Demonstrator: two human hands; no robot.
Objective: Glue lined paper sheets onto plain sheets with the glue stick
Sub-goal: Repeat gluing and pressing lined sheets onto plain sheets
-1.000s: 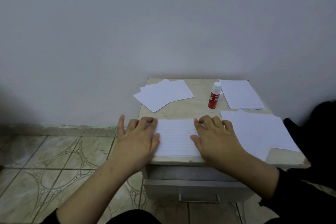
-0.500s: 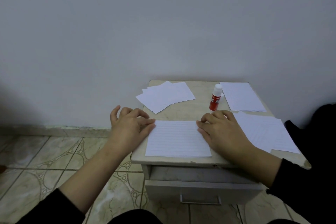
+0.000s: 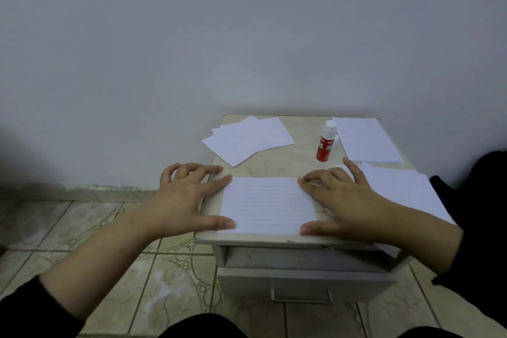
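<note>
A: Hands flat, nothing grasped. Left hand (image 3: 189,197) and right hand (image 3: 343,200) press the side edges of the lined sheet (image 3: 269,204) at the front of the small table (image 3: 277,166).

B: Risk?

A: Uneven pressing could wrinkle or skew it. Glue stick (image 3: 325,141) stands capped behind.

B: Change?

A: Both hands sit wider apart than a second ago, thumbs now at the near corners.

On the small table (image 3: 277,164) there is 1 glue stick (image 3: 325,141), 1 lined sheet (image 3: 269,204) at the front, and 3 other groups of paper: far left (image 3: 248,140), far right (image 3: 366,140), near right (image 3: 397,189). 2 hands appear, left hand (image 3: 182,197) and right hand (image 3: 347,200). How many sheets each group holds cannot be told.
</note>
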